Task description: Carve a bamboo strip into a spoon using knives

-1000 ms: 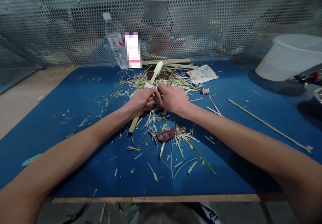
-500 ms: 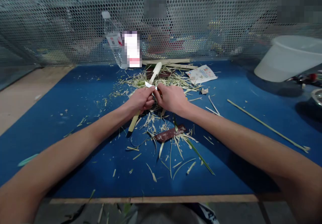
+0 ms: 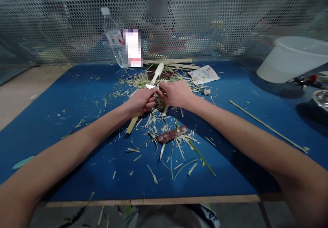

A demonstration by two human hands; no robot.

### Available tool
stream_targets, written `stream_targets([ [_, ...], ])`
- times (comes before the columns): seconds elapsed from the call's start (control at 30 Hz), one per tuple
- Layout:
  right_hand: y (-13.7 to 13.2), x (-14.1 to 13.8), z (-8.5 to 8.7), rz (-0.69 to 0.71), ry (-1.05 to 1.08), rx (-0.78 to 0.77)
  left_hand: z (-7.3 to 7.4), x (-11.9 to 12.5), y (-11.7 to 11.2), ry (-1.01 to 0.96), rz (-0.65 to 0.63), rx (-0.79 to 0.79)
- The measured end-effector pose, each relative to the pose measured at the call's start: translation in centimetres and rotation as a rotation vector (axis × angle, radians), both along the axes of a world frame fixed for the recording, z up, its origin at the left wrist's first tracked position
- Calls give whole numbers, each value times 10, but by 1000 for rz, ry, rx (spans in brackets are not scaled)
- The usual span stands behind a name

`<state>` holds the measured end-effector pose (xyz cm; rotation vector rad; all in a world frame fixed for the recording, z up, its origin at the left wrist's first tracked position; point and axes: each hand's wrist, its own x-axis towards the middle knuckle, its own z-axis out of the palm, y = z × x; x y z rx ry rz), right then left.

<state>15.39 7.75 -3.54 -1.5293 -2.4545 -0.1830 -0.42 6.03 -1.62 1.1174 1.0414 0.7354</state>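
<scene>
A pale bamboo stick (image 3: 158, 71), gripped in a person's closed left hand (image 3: 140, 101), slanted above a heap of straw-coloured shavings (image 3: 139, 82) on a blue work mat (image 3: 64, 94); the right hand (image 3: 176, 94), narrowly pinched, touched a small white sliver (image 3: 150, 86) at the stick.

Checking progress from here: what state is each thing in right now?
Stick: pale, tilted, rounded far end.
White piece: small, pointed, beside the stick.
Left hand: closed around the stick.
Right hand: fingers pinched near the white piece, grip unclear.
Shavings: scattered in heaps.
Reddish strip: lying flat among the shavings.
Bottle: upright, capped.
Printed paper: lying flat.
Tub: white, open top.
</scene>
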Motion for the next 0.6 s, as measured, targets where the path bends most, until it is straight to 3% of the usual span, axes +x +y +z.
stream_targets([
  [0.2,10,24,15,166,-160,81,0,-5,4,58,-123,-19],
  [0.33,8,28,14,193,-185,98,1,-7,3,118,-180,-6],
  [0.43,6,20,8,137,-119,87,-1,-6,1,76,-142,23],
  [0.6,11,7,13,-139,130,122,-9,0,-2,2,-114,104],
])
